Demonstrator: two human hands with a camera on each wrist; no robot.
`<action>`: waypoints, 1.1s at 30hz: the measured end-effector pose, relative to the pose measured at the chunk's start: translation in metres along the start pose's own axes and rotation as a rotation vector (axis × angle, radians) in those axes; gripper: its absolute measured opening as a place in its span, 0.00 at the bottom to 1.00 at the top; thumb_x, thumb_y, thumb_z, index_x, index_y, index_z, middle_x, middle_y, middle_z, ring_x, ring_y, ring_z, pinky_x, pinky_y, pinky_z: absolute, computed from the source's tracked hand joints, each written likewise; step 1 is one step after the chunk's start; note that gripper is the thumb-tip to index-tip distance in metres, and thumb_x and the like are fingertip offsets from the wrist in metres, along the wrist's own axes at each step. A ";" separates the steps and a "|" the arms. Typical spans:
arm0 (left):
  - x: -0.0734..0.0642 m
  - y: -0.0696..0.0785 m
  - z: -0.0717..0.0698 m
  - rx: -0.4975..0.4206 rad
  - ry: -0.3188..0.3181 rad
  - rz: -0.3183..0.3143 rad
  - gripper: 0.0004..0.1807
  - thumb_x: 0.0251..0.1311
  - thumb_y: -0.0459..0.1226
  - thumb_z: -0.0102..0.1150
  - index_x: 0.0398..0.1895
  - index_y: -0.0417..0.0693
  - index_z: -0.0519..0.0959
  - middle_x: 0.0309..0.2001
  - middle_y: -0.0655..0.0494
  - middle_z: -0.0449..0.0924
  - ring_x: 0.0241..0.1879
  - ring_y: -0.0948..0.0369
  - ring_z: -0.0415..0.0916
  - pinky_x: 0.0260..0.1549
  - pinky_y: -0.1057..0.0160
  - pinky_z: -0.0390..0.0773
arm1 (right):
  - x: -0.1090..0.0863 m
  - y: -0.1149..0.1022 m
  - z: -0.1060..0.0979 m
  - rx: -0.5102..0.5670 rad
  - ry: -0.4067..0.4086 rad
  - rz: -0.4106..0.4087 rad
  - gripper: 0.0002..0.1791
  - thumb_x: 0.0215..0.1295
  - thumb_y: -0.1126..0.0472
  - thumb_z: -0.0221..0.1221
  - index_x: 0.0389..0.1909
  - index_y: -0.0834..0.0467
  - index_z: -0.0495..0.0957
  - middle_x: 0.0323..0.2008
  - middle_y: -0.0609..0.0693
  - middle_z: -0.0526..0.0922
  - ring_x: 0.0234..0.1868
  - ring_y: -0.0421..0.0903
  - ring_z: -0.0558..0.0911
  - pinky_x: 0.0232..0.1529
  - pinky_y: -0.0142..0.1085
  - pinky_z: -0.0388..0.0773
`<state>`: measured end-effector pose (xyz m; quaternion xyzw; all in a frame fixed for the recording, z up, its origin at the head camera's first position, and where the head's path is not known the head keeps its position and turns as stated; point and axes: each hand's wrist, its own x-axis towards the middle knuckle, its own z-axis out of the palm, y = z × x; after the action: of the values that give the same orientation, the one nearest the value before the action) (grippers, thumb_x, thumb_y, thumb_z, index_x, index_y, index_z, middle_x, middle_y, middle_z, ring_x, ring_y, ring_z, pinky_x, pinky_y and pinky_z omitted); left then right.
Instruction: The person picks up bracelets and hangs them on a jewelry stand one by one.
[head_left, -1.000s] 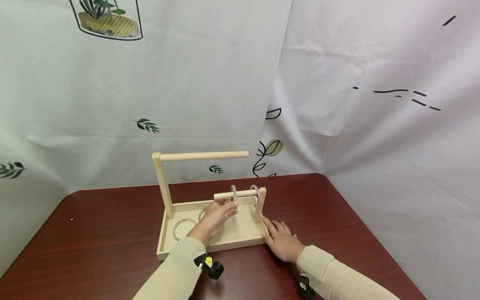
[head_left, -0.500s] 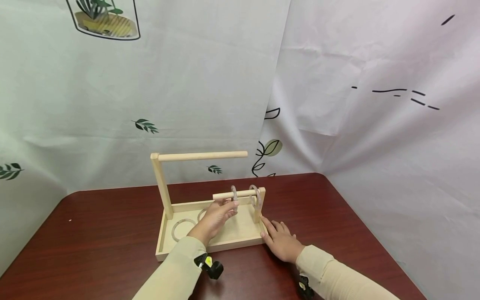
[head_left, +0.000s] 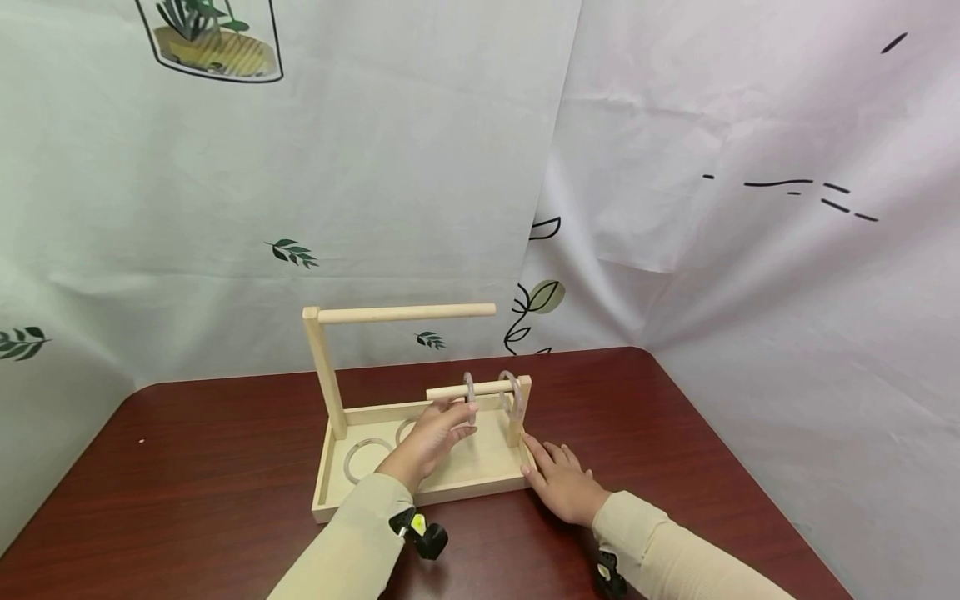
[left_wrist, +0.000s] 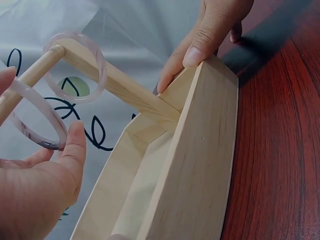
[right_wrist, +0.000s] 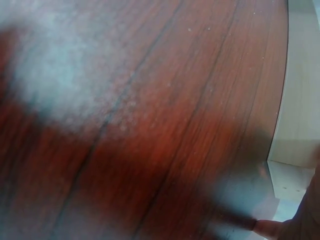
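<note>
My left hand (head_left: 431,437) pinches a pale translucent bangle (left_wrist: 51,114) that hangs around the lower rod (head_left: 447,392) of a light wooden stand. In the left wrist view the thumb and fingers meet at the bangle's lower edge and side. Another bangle (left_wrist: 102,75) hangs on the same rod, close to its short post (head_left: 522,408). My right hand (head_left: 566,483) rests against the right end of the stand's tray base (head_left: 480,486), fingers extended along it. Inside the tray lies a bangle (head_left: 348,461), and one more (head_left: 401,429) is partly hidden behind my left hand.
A taller post (head_left: 326,375) at the tray's left end carries a longer upper rod (head_left: 408,312), bare of bangles. The stand sits on a dark red wooden table (head_left: 210,467). Behind hangs a white cloth (head_left: 420,167) printed with leaves.
</note>
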<state>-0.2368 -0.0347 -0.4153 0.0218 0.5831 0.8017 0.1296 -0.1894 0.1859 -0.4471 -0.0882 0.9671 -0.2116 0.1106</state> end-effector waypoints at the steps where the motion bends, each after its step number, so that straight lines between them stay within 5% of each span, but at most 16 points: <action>1: 0.000 0.000 0.001 -0.003 -0.006 0.003 0.35 0.61 0.34 0.56 0.67 0.30 0.54 0.61 0.36 0.59 0.54 0.52 0.68 0.58 0.51 0.71 | 0.000 0.000 0.000 0.001 0.000 0.001 0.31 0.75 0.42 0.41 0.75 0.46 0.53 0.69 0.64 0.60 0.70 0.70 0.54 0.55 0.76 0.52; 20: 0.000 -0.001 0.002 -0.005 -0.010 -0.006 0.32 0.62 0.35 0.54 0.66 0.32 0.55 0.54 0.42 0.65 0.47 0.56 0.69 0.53 0.55 0.74 | 0.001 0.000 -0.002 0.009 -0.004 -0.001 0.31 0.75 0.42 0.42 0.75 0.46 0.52 0.68 0.64 0.60 0.69 0.71 0.55 0.54 0.76 0.52; 29: -0.002 0.001 0.003 -0.018 -0.023 -0.018 0.35 0.62 0.36 0.52 0.68 0.30 0.50 0.58 0.38 0.60 0.59 0.47 0.61 0.57 0.52 0.72 | 0.001 0.000 -0.005 0.016 -0.013 -0.005 0.32 0.75 0.42 0.43 0.75 0.48 0.53 0.68 0.65 0.61 0.69 0.71 0.55 0.54 0.76 0.53; 33: -0.003 0.001 0.002 -0.010 -0.032 -0.021 0.34 0.62 0.36 0.53 0.67 0.32 0.51 0.52 0.43 0.63 0.52 0.53 0.65 0.57 0.51 0.72 | 0.002 0.000 -0.004 0.017 -0.012 -0.002 0.32 0.74 0.42 0.43 0.75 0.48 0.54 0.67 0.64 0.62 0.69 0.71 0.56 0.54 0.76 0.53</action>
<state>-0.2339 -0.0343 -0.4132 0.0276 0.5773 0.8026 0.1475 -0.1924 0.1875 -0.4440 -0.0895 0.9645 -0.2194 0.1168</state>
